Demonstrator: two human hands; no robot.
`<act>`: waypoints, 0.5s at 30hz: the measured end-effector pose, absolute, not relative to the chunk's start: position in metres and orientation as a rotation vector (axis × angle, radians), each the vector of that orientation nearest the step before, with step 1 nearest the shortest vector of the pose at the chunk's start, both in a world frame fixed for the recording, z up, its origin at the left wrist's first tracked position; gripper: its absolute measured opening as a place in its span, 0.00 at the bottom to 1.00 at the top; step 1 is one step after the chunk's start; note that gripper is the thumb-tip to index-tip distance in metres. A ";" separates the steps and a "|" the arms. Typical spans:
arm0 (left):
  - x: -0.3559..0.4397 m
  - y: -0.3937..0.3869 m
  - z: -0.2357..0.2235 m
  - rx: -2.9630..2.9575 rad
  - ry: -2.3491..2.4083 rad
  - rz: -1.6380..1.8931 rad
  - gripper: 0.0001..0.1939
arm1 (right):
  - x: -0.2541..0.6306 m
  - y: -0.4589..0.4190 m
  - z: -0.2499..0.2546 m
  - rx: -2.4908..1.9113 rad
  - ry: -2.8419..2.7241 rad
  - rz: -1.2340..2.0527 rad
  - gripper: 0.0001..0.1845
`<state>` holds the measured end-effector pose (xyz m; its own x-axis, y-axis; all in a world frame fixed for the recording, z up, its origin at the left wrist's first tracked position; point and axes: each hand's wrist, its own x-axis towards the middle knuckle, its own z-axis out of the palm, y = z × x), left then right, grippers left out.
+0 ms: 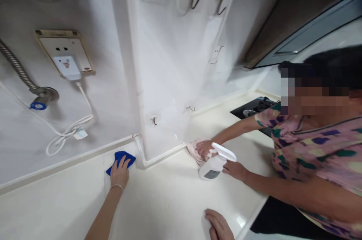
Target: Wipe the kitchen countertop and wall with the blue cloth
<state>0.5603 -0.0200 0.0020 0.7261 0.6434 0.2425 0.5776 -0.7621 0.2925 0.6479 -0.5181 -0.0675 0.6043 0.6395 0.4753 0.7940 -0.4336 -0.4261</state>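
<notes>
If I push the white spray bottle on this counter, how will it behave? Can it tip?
The white spray bottle would likely tip if pushed high, since its wide head sits on top. Smooth plastic on the glossy counter suggests easy sliding. Its weight is unclear: no liquid level shows.

This view comes from a camera on my own head, facing forward and tipped down, looking close over a glossy cream countertop (pixel 169 198) into its corner against a pale wall (pixel 70 14). My left hand (pixel 120 174) on a blue cloth (pixel 127 158) sits low in the frame, my right hand (pixel 217 227) is cut off by the bottom edge, and a co-worker's pink patterned blouse (pixel 316 161) fills the right side, near the lens.
</notes>
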 end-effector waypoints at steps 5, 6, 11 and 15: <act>0.526 -0.061 0.000 2.745 0.672 0.572 0.27 | 0.644 -0.515 -0.067 -2.202 -1.054 -0.324 0.18; 0.520 -0.065 0.005 2.682 0.659 0.583 0.26 | 0.643 -0.514 -0.067 -2.197 -1.044 -0.311 0.18; 0.509 -0.067 0.048 2.010 1.026 0.546 0.25 | 0.642 -0.515 -0.066 -2.141 -1.049 -0.302 0.20; 0.504 -0.065 0.065 1.845 1.130 0.425 0.27 | 0.641 -0.513 -0.067 -2.112 -1.051 -0.311 0.21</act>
